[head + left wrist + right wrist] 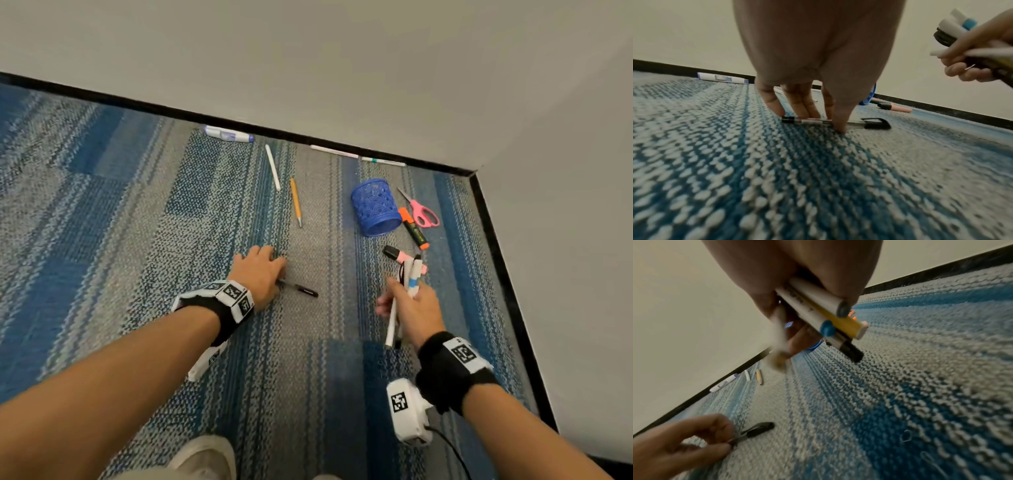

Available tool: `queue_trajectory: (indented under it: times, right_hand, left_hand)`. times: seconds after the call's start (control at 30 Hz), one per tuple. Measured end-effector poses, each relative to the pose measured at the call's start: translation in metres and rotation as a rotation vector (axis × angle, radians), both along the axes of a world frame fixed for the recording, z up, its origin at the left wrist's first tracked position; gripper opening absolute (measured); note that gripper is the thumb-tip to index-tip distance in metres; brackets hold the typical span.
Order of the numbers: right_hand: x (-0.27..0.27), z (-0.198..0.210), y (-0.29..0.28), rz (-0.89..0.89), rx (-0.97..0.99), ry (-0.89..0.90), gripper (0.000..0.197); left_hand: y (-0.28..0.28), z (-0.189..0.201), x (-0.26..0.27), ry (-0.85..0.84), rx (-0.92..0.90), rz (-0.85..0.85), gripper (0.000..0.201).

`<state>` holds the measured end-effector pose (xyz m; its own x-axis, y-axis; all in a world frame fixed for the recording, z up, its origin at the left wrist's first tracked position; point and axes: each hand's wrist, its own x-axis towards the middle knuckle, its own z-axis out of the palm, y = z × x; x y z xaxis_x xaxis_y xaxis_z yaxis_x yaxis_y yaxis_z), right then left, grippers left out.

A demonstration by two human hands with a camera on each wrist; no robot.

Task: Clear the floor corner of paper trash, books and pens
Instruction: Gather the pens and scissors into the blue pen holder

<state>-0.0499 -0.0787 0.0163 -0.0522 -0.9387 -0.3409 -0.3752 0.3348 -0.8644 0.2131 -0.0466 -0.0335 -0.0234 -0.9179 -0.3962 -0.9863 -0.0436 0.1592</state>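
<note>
Person crouched over blue-grey carpet (144, 212) in the wall corner.

Left hand (260, 274), palm down on the carpet. Fingertips (777, 107) and thumb pinch a black-capped pen (301, 289) lying flat, cap pointing to 3 o'clock. Head view hides the fingers under the back of the hand; left wrist view shows them behind the clear barrel, thumb in front, pen touching the carpet.

At 11 o'clock from that hand, against the baseboard: white-and-blue marker (228, 133). At 12 o'clock: white pen (273, 167), then yellow pencil (296, 202) just beside it, apart.

At 1 o'clock, along the baseboard: two thin pens (356, 155), end to end.

Blue mesh pen cup (375, 208) lies tipped on its side. Just beside it at 3 o'clock: orange highlighter (413, 228) and pink scissors (421, 210). Pink highlighter (399, 255) at 6 o'clock of the cup.

Right hand (411, 308), raised off the carpet, fingers curled round a bundle of pens (409, 277). Head view shows white barrels and a blue band only; right wrist view adds a yellow barrel and a black cap in the same fist.
</note>
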Motion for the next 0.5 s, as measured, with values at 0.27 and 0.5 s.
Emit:
queue_trajectory:
  times: [0.27, 0.5]
  right_hand:
    - [0.024, 0.001, -0.030, 0.474, 0.004, 0.249, 0.026]
    - [0.112, 0.082, -0.122, 0.309, -0.066, 0.064, 0.026]
  left_hand:
    - [-0.039, 0.025, -0.008, 0.593, -0.204, 0.303, 0.019]
    - [-0.105, 0.099, 0.010, 0.765, -0.159, 0.152, 0.023]
